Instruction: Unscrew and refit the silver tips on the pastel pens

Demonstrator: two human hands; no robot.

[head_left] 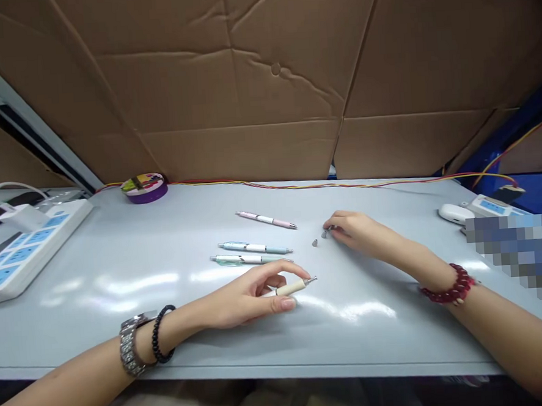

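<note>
Left hand (247,299): pinching cream pen (291,288), near centre, open end pointing right.
Right hand (360,233): fingertips at a cone (325,233), farther right; pinch unclear.
Spare cone (314,242): just left of it.
Care: hold pen level and steady.

the bare left hand (253,299) lies on its outer edge, palm turned toward the right, thumb underneath and index finger arched over it. its fingertips (287,303) close together in a pinch that points to the right. the left forearm (80,380) runs in low from the lower left corner, wrist straight. the bare right hand (359,231) sits farther forward, palm down, knuckles raised, fingers curled with their tips drawn tight together at the left. the right forearm (512,329) comes in from the lower right, slanting up and leftward. the two hands are well apart.
</note>
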